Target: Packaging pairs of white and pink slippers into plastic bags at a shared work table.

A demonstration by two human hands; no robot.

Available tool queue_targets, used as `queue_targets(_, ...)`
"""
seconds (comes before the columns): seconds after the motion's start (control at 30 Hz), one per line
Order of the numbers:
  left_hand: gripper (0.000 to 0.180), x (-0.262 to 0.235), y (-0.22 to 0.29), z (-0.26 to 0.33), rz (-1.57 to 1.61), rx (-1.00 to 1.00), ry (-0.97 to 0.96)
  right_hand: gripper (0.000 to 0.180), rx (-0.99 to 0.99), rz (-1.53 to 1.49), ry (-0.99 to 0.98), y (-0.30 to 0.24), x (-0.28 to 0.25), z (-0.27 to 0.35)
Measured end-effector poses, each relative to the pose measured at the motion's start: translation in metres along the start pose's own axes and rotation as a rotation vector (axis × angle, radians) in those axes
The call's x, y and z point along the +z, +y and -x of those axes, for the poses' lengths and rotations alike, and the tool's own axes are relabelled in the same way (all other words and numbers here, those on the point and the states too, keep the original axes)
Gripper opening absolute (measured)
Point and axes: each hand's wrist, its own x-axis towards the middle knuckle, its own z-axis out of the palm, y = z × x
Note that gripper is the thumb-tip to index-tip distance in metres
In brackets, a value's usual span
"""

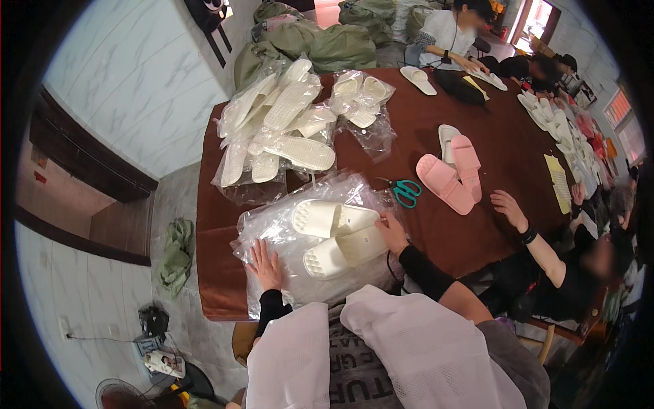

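A pair of cream slippers [327, 251] lies side by side on a stack of clear plastic bags [286, 279] at the table's near edge. My left hand [266, 264] rests on the bags left of the pair, open, fingers spread, holding nothing. At the right ends of the slippers, my right hand [393, 234] has its fingers bent against the far slipper [357, 217]; part of its grip is hidden. Teal-handled scissors [407, 193] lie just beyond that hand on the brown tablecloth [436, 235].
Bagged cream slippers [279, 129] are heaped at the far left, beside a smaller bagged group [359, 99]. Pink slippers [449, 178] overlap a white one to the right. A co-worker's hand [509, 210] reaches over the right table edge. Green sacks [306, 42] stand behind.
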Motion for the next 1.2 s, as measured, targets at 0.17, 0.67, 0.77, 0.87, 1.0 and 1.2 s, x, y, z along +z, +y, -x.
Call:
queue_targets(0.17,0.039,-0.042,0.041,0.0,-0.098,0.237,0.194,0.029,-0.009,-0.188,-0.061,0.031,0.002,0.002)
queue_targets(0.67,0.04,-0.023,0.094,0.019,0.286,0.543,-0.245,0.029,-0.239,0.406,0.164,0.002,-0.081,-0.039)
queue_targets(0.77,0.045,-0.035,0.101,0.021,0.092,0.534,-0.247,0.037,-0.408,0.709,0.212,0.021,-0.085,-0.046)
queue_targets(0.87,0.049,-0.043,0.103,0.022,-0.031,0.535,-0.257,0.045,-0.484,0.805,0.2,0.031,-0.089,-0.061)
queue_targets(1.0,0.035,-0.045,0.097,0.026,-0.049,0.503,-0.242,0.046,-0.418,0.914,0.027,0.02,-0.082,-0.076)
queue_targets(1.2,0.012,-0.052,0.08,0.024,0.116,0.519,-0.275,0.058,-0.169,0.816,-0.015,-0.003,-0.092,-0.077)
